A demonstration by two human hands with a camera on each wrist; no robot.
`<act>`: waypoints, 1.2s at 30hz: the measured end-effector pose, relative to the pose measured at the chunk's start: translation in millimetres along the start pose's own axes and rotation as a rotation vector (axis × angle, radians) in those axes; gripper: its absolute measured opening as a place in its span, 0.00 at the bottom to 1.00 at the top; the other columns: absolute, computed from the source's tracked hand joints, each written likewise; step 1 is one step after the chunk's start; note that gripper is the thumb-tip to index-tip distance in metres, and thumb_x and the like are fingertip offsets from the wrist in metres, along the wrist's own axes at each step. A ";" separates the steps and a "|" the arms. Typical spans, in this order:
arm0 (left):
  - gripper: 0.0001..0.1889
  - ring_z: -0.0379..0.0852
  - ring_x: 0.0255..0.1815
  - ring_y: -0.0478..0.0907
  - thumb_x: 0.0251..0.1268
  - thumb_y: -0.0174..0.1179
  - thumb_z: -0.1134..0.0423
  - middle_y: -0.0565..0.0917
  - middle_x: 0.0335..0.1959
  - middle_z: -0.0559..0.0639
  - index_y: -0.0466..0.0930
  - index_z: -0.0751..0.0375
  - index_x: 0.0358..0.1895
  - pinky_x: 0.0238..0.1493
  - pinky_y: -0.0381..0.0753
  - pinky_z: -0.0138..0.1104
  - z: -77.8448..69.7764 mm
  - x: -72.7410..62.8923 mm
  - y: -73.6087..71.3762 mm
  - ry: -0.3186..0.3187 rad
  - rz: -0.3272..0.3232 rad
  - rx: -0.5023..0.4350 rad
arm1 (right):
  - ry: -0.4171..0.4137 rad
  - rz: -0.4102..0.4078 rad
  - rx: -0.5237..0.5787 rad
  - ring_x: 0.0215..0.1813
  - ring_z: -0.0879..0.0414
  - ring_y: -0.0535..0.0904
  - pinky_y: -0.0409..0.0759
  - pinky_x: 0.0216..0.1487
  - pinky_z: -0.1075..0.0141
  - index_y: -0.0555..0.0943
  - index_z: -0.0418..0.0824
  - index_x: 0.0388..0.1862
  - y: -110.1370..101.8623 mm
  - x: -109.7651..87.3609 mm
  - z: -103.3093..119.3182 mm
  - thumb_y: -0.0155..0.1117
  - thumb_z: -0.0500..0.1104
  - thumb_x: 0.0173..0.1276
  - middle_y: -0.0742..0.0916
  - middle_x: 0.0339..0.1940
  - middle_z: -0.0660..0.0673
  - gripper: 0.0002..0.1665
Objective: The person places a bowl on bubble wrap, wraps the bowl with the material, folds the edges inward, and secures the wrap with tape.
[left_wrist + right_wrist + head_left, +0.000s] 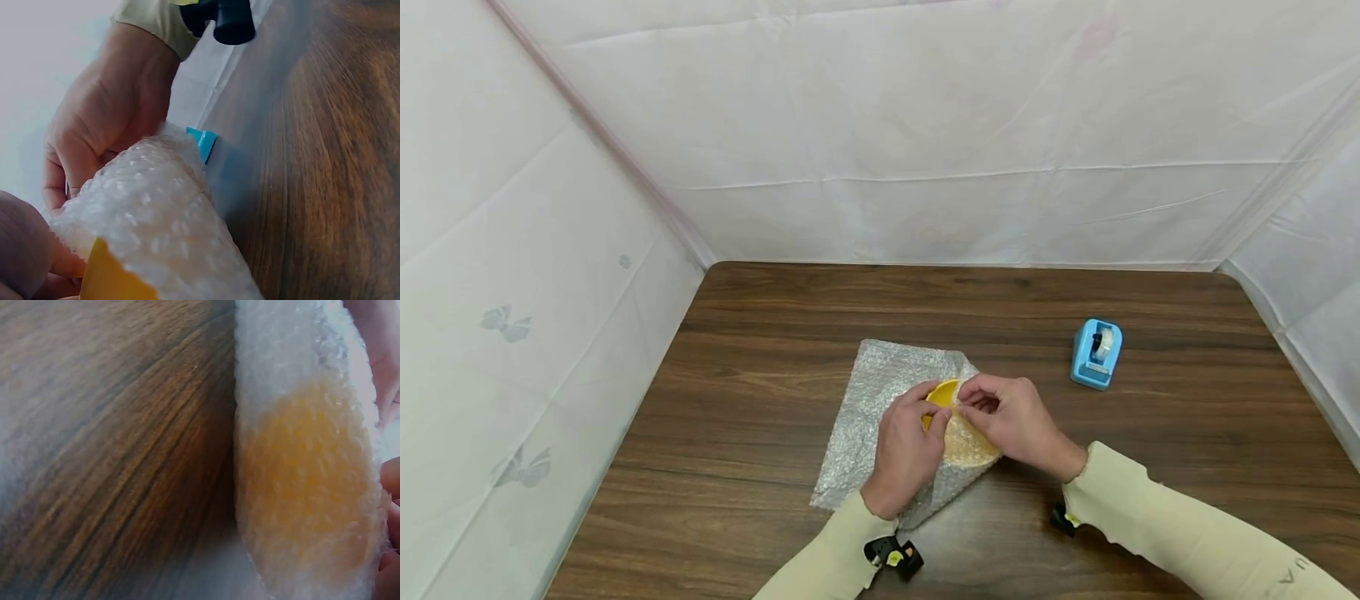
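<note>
Yellow showed in two ways: bare at the far side of the bowl (pixel 942 393), and paler through the bubble wrap (pixel 868 400) folded over the rest of it. The bowl sat on the wrap near the middle of the table (pixel 745 375), between the two hands. The left hand (pixel 906 450) had its grip on the bowl's rim, forefinger and thumb at the edge; the right hand (pixel 1015 417) pinched the edge of the folded wrap just above the yellow.

From the head, the whole sheet could be read, flat on its left part and doubled on its right. The left wrist view gave the fold's thickness instead, with a yellow patch below its lip and only a sliver of the blue tape dispenser (pixel 1096 354) behind. The right wrist view, partly blurred, faced the outside of the fold, where the bowl's rounded outline came through the bubbles.

A broad stretch of wood lay between the wrap and the table's left edge, and a strip ran beyond it to the white sheeting (pixel 925 125). The dispenser stood well apart from the right hand, toward the far right corner.
</note>
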State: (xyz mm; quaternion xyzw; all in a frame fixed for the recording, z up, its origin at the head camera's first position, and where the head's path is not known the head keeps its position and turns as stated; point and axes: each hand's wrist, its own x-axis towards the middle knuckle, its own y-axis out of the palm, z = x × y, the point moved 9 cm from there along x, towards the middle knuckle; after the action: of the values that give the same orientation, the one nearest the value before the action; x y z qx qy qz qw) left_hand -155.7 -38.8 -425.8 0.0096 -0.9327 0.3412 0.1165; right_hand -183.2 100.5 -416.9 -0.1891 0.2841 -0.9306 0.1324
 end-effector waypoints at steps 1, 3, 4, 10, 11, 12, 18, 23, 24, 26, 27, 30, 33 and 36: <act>0.10 0.55 0.60 0.85 0.72 0.66 0.65 0.87 0.62 0.54 0.91 0.67 0.33 0.58 0.86 0.48 1.0 0.5 0.1 -0.012 0.006 -0.012 | -0.005 0.000 -0.004 0.32 0.68 0.84 0.85 0.34 0.72 0.88 0.43 0.34 0.6 -0.1 0.8 0.76 0.32 0.64 0.92 0.30 0.50 0.07; 0.10 0.56 0.61 0.85 0.72 0.66 0.64 0.86 0.62 0.54 0.92 0.67 0.33 0.59 0.86 0.49 2.7 1.4 0.2 -0.034 0.015 -0.036 | -0.023 -0.004 -0.011 0.31 0.69 0.83 0.85 0.33 0.72 0.88 0.43 0.34 1.2 -0.7 3.8 0.76 0.32 0.64 0.91 0.30 0.51 0.07; 0.11 0.56 0.62 0.84 0.72 0.66 0.64 0.86 0.63 0.54 0.92 0.67 0.34 0.60 0.86 0.49 3.4 1.7 0.7 -0.042 0.020 -0.045 | -0.035 -0.009 -0.016 0.31 0.69 0.82 0.85 0.33 0.72 0.88 0.43 0.34 1.5 -1.2 5.4 0.76 0.32 0.63 0.91 0.30 0.51 0.07; 0.11 0.56 0.63 0.84 0.72 0.65 0.64 0.86 0.63 0.54 0.92 0.67 0.34 0.59 0.86 0.48 5.8 3.6 0.3 -0.083 0.037 -0.084 | -0.156 -0.076 -0.028 0.31 0.69 0.81 0.86 0.33 0.68 0.88 0.41 0.34 -0.2 -5.6 13.4 0.78 0.32 0.60 0.91 0.30 0.51 0.07; 0.11 0.56 0.63 0.84 0.72 0.65 0.64 0.86 0.63 0.54 0.92 0.67 0.34 0.59 0.86 0.47 5.9 4.0 -0.7 -0.092 0.037 -0.092 | -0.171 -0.086 -0.027 0.32 0.69 0.81 0.86 0.33 0.68 0.88 0.41 0.34 -0.7 -6.6 13.9 0.78 0.33 0.61 0.91 0.31 0.51 0.06; 0.11 0.56 0.63 0.84 0.72 0.65 0.64 0.87 0.62 0.54 0.92 0.67 0.34 0.58 0.87 0.46 6.1 4.4 -1.5 -0.099 0.036 -0.100 | -0.183 -0.091 -0.022 0.33 0.68 0.82 0.86 0.34 0.68 0.88 0.41 0.34 -0.8 -7.5 14.4 0.78 0.33 0.61 0.91 0.31 0.51 0.06; 0.12 0.56 0.63 0.85 0.73 0.64 0.64 0.87 0.62 0.55 0.92 0.66 0.32 0.55 0.88 0.44 11.4 7.0 -1.7 -0.135 0.048 -0.156 | -0.292 -0.125 0.006 0.33 0.65 0.83 0.83 0.38 0.76 0.90 0.44 0.34 -0.1 -12.6 17.2 0.78 0.28 0.58 0.90 0.31 0.53 0.12; 0.13 0.56 0.65 0.84 0.73 0.64 0.63 0.87 0.61 0.57 0.92 0.65 0.31 0.56 0.88 0.45 16.9 10.8 -1.1 -0.171 0.083 -0.205 | -0.426 -0.136 0.028 0.33 0.62 0.85 0.84 0.38 0.74 0.90 0.44 0.33 0.7 -15.2 25.1 0.76 0.23 0.53 0.91 0.30 0.51 0.17; 0.13 0.57 0.65 0.84 0.73 0.64 0.63 0.87 0.61 0.57 0.92 0.65 0.31 0.57 0.87 0.46 17.8 11.7 -1.0 -0.177 0.091 -0.212 | -0.442 -0.129 0.035 0.33 0.62 0.85 0.84 0.38 0.74 0.90 0.44 0.32 1.2 -15.4 26.5 0.76 0.23 0.53 0.91 0.30 0.51 0.17; 0.13 0.57 0.66 0.83 0.72 0.65 0.63 0.87 0.61 0.58 0.93 0.65 0.30 0.60 0.86 0.47 19.8 13.1 -0.5 -0.196 0.109 -0.222 | -0.464 -0.115 0.042 0.33 0.62 0.86 0.84 0.38 0.75 0.89 0.44 0.32 2.7 -15.9 28.4 0.76 0.23 0.52 0.91 0.31 0.51 0.17; 0.13 0.57 0.66 0.83 0.72 0.65 0.62 0.88 0.61 0.58 0.93 0.64 0.30 0.60 0.86 0.48 20.9 13.6 0.0 -0.206 0.120 -0.228 | -0.477 -0.108 0.046 0.33 0.62 0.86 0.84 0.38 0.74 0.89 0.44 0.32 3.4 -16.2 29.3 0.77 0.23 0.52 0.91 0.31 0.51 0.17; 0.13 0.56 0.65 0.83 0.71 0.66 0.61 0.88 0.60 0.58 0.93 0.62 0.28 0.62 0.85 0.48 23.8 14.2 1.8 -0.240 0.154 -0.246 | -0.508 -0.091 0.047 0.34 0.62 0.86 0.83 0.39 0.75 0.89 0.44 0.32 5.9 -17.2 30.5 0.77 0.23 0.52 0.91 0.31 0.52 0.17; 0.15 0.54 0.64 0.84 0.71 0.66 0.60 0.88 0.60 0.56 0.92 0.61 0.25 0.61 0.85 0.46 26.0 13.7 3.6 -0.272 0.181 -0.266 | -0.537 -0.076 0.045 0.34 0.61 0.86 0.83 0.39 0.74 0.89 0.44 0.31 7.8 -18.0 30.9 0.76 0.22 0.52 0.91 0.31 0.52 0.17; 0.14 0.53 0.62 0.85 0.69 0.67 0.61 0.89 0.59 0.56 0.92 0.62 0.25 0.59 0.86 0.44 26.0 13.7 4.6 -0.273 0.193 -0.271 | -0.546 -0.052 0.047 0.36 0.62 0.86 0.83 0.41 0.75 0.89 0.44 0.31 9.8 -18.2 30.4 0.76 0.23 0.54 0.91 0.31 0.52 0.16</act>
State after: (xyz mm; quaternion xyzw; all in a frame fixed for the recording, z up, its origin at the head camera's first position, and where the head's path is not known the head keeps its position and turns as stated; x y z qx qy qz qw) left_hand -174.9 -51.1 -444.9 -0.0492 -0.9738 0.2178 -0.0438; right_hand -152.5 84.6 -404.3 -0.4370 0.2114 -0.8546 0.1845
